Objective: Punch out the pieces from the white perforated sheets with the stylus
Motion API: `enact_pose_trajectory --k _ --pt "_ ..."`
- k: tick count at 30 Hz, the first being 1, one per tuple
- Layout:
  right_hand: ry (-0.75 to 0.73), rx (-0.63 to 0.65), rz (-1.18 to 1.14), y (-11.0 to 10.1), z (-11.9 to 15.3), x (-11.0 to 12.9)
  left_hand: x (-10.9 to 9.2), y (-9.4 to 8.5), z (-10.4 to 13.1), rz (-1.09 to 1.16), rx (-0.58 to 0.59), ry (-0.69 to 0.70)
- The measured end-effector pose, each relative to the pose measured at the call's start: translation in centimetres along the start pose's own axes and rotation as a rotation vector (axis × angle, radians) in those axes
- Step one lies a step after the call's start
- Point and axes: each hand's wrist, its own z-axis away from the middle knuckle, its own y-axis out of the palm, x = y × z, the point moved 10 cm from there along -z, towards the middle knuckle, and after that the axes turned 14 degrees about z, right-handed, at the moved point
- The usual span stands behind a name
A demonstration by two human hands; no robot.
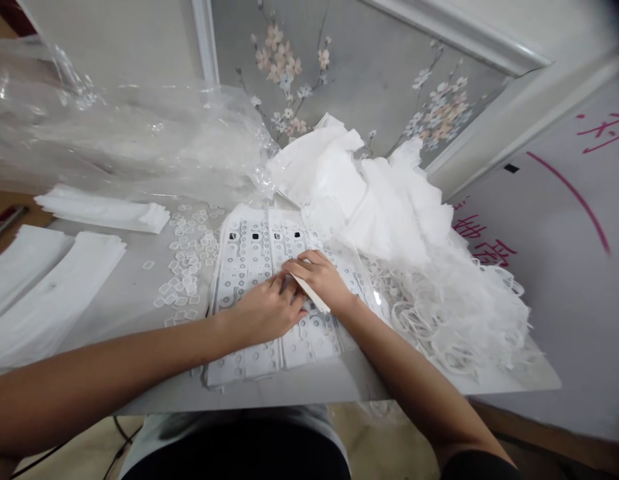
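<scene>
Table (119, 300): gray top shows at left and along the near edge, leaving a little sliding room.
White pile (369, 193): crowds the far side; a strand tangle (449, 320) hems in the right.
Printed sheets (252, 267): stacked at middle, probably thin, slick and easily creased; best taken by the outer edges.
Left hand (272, 310): fingers close together over the sheets; what they pinch, I can't tell.
Right hand (322, 280): fingers pinch the pale strip (310, 293) near its far end.
Pale strip: over the sheets, likely light and stiffish; its long edges suit fingertips.
</scene>
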Motion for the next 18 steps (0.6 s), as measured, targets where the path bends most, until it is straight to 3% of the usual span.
enact_pose_trajectory --k 7,15,18 --pt "0.075 -0.001 -0.047 0.5 0.0 -1.0 0.0 0.1 0.0 0.01 0.004 0.003" --pt "0.464 -0.19 -0.448 -0.5 2.2 -7.3 0.1 -0.2 0.2 0.076 0.017 0.0" --pt "0.557 -0.194 -0.565 -0.6 3.6 -9.2 1.9 -0.4 0.0 0.214 0.011 -0.013"
